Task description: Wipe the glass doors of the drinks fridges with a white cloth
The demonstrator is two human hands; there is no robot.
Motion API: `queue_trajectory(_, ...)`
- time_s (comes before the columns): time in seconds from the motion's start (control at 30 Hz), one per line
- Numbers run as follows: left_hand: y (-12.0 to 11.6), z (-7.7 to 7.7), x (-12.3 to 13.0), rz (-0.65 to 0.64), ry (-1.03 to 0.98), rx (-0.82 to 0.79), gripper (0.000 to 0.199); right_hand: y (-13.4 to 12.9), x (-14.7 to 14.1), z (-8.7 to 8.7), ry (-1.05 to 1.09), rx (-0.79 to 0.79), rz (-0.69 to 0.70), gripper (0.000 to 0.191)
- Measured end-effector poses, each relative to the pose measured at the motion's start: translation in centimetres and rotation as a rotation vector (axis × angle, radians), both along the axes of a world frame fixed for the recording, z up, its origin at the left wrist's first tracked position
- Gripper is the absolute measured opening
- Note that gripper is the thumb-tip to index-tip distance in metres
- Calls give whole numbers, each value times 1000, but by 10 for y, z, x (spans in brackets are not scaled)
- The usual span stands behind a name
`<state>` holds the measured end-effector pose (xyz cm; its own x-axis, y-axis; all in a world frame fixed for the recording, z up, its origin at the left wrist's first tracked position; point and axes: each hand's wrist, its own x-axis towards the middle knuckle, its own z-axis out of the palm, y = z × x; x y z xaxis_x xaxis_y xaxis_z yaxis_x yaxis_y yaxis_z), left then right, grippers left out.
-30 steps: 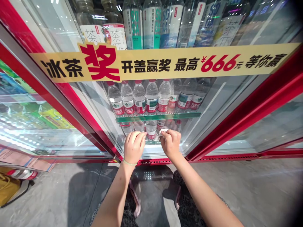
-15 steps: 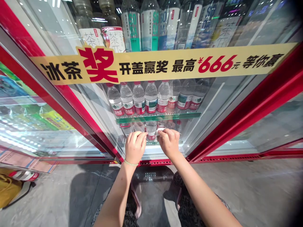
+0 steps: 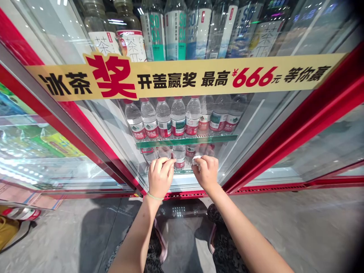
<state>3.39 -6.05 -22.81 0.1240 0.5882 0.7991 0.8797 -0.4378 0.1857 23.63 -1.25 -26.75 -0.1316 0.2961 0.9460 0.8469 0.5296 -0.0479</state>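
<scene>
My left hand (image 3: 160, 176) is in front of the lower part of the glass fridge door, thumb and fingers pinched together. Whatever may be between its fingertips is too small to make out. To its right, my right hand (image 3: 207, 170) is closed around a small crumpled white tissue (image 3: 196, 160), which sticks out on the thumb side. Behind both hands, water bottles (image 3: 179, 157) stand on the bottom shelf inside the fridge. Just above, a green-edged shelf (image 3: 186, 141) carries a row of red-capped water bottles (image 3: 178, 117).
A yellow banner (image 3: 167, 81) crosses the door, with soda and tea bottles (image 3: 173, 30) behind the glass above it. Red door frames (image 3: 284, 125) run along both sides. On the grey floor at left, a bottle (image 3: 22, 213) lies by a yellow bag (image 3: 7, 231).
My hands have drawn slightly further apart, and more of the white tissue shows in my right hand. The whole view has shifted a little, with the fridge sliding left in the picture.
</scene>
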Motion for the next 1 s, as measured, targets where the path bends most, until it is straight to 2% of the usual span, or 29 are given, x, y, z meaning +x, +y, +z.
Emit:
queue_trajectory(0.13,0,0,3,11,-9,19,22,-1,1,1,-80,9,-22,33)
queue_trajectory(0.27,1,-1,6,-4,-16,22,24,0,3,4,37,29,-56,32)
queue_trajectory(0.37,1,0,10,-24,-13,14,25,-1,3,7,5,10,-18,27)
queue_trajectory(0.47,1,2,14,-45,-25,18,25,-2,4,11,-60,26,8,31)
queue_trajectory(0.63,2,4,17,-53,-39,42,24,-1,11,11,43,46,-26,38)
queue_trajectory(0.8,2,2,17,-68,-37,36,26,-1,16,9,-70,12,15,37)
queue_trajectory(1.0,2,2,18,-90,-42,47,27,0,23,10,47,21,-14,35)
